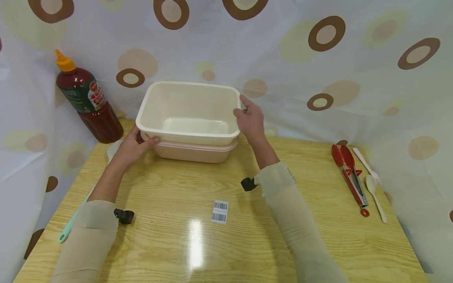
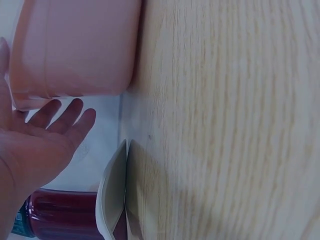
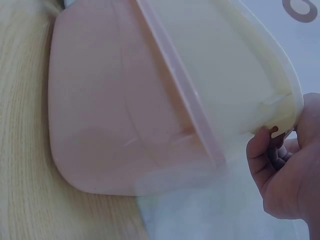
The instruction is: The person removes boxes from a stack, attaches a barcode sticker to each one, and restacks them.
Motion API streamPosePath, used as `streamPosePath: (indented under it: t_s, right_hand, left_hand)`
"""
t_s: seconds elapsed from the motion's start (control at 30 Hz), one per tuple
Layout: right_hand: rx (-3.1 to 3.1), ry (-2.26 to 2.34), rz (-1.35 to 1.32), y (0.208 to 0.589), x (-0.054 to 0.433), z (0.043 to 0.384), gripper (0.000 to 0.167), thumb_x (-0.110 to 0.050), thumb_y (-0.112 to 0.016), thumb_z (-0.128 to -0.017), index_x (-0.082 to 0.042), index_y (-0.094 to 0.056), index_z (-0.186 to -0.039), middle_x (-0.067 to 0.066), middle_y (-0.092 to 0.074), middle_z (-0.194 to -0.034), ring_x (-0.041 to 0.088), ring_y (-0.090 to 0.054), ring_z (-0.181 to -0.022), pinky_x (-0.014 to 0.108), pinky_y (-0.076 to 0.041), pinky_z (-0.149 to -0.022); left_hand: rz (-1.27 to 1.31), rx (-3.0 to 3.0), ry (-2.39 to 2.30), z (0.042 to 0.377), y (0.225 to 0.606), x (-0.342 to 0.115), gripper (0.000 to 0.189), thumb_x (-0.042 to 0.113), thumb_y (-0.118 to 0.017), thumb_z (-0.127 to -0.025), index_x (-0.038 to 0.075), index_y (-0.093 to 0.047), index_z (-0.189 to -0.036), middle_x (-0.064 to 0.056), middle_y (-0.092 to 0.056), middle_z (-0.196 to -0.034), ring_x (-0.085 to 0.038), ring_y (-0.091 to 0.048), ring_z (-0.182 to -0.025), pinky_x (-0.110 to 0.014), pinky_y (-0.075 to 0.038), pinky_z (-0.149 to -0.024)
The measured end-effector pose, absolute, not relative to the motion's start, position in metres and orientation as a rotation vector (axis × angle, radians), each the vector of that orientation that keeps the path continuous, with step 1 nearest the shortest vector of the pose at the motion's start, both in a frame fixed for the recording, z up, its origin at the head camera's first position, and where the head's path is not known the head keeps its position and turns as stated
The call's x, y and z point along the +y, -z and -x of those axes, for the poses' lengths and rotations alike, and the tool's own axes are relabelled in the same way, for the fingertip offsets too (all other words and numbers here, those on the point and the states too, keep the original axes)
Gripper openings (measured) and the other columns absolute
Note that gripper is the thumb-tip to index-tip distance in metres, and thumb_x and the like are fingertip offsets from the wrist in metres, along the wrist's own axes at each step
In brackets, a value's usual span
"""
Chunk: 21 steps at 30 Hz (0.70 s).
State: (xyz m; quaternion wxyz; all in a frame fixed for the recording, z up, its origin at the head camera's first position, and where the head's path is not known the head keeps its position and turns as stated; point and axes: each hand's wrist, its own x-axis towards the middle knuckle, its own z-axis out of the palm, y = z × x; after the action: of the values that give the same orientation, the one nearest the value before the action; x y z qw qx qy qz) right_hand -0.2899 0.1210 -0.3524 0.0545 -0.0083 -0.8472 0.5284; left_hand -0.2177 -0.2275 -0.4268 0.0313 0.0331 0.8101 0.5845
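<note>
A cream plastic basin (image 1: 191, 98) sits nested in a pink plastic basin (image 1: 192, 153) at the back of the table. In the right wrist view the cream basin (image 3: 225, 60) is tilted up, its right end raised out of the pink basin (image 3: 110, 100). My right hand (image 1: 250, 120) grips the cream basin's right rim, thumb over the edge and fingers curled beneath. At the left front corner, my left hand (image 1: 132, 147) holds the pink basin's rim, its thumb along the front. The left wrist view shows that hand's fingers (image 2: 65, 120) loosely bent beside the pink end wall.
Left of the basins stands a red sauce bottle (image 1: 90, 104). A green-handled utensil (image 1: 67, 228) lies under the left forearm. Red tongs (image 1: 350, 177), a pale fork (image 1: 366, 165) and a spoon (image 1: 376, 196) lie at right. A barcode label (image 1: 220, 212) is on the table; a patterned curtain hangs behind.
</note>
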Motion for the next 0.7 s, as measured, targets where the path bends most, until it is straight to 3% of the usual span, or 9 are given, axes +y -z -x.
streamPosePath:
  t_s: [0.27,0.43,0.57,0.7]
  right_hand:
    - [-2.505,-1.702,0.04,0.33,0.124,0.288,0.057,-0.016,-0.058,-0.099,-0.017,-0.045,-0.154,0.0,-0.063,-0.071,0.01,-0.06,-0.068,0.025,-0.057,-0.069]
    - [-2.443,-1.787,0.045,0.313,0.128,0.286,0.058,-0.015,-0.057,-0.099,-0.017,-0.043,-0.155,0.011,-0.07,-0.088,0.011,-0.063,-0.074,0.023,-0.055,-0.069]
    - [-2.41,-1.837,0.042,0.303,0.13,0.285,0.059,-0.015,-0.056,-0.1,-0.017,-0.04,-0.156,0.02,-0.067,-0.122,0.021,-0.069,-0.096,0.028,-0.058,-0.08]
    - [-2.38,-1.889,0.028,0.291,0.134,0.281,0.06,-0.015,-0.055,-0.101,-0.019,-0.037,-0.158,0.021,-0.065,-0.129,0.03,-0.067,-0.113,0.031,-0.059,-0.087]
  left_hand:
    - [-0.078,2.49,-1.775,0.218,0.424,-0.228,0.09,0.034,-0.068,-0.097,0.036,-0.008,-0.163,-0.01,-0.026,-0.167,-0.031,-0.032,-0.152,-0.052,-0.031,-0.122]
    - [-0.049,2.48,-1.753,0.222,0.423,-0.23,0.094,0.037,-0.069,-0.096,0.038,-0.004,-0.163,-0.008,-0.022,-0.169,-0.028,-0.028,-0.154,-0.051,-0.029,-0.123]
    - [-0.039,2.491,-1.71,0.223,0.423,-0.232,0.095,0.041,-0.07,-0.095,0.041,-0.003,-0.162,-0.005,-0.017,-0.171,-0.028,-0.023,-0.155,-0.052,-0.028,-0.123]
    - [-0.025,2.512,-1.67,0.222,0.423,-0.232,0.096,0.045,-0.07,-0.094,0.04,-0.003,-0.163,-0.005,-0.016,-0.171,-0.03,-0.024,-0.155,-0.053,-0.029,-0.122]
